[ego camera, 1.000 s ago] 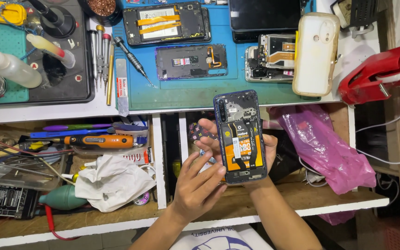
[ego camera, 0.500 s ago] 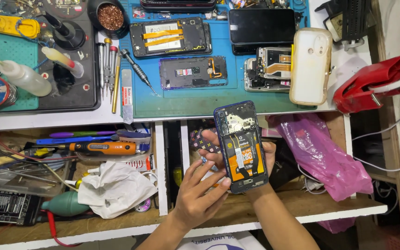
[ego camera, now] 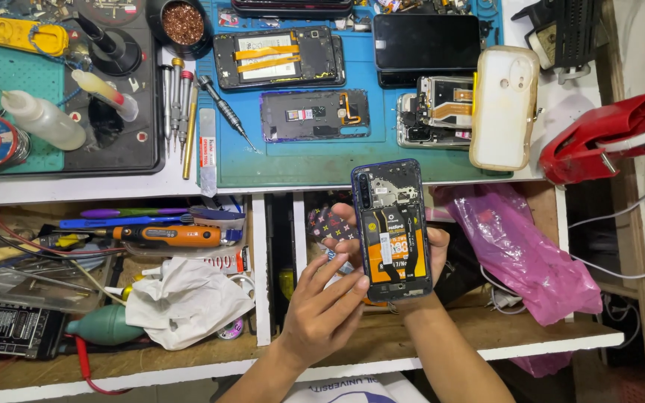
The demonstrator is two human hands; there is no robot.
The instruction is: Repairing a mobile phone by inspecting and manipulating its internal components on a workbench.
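Table carried a blue mat with several stripped phones and a white phone case. Below it, an open drawer held a pink plastic bag, a crumpled white cloth and an orange screwdriver. Opened phone – back cover off, orange battery showing – stood upright above the drawer, just under the mat edge. Right hand was clamped around it from behind. Left hand – fingers loosely apart, tips touching the phone's left edge.
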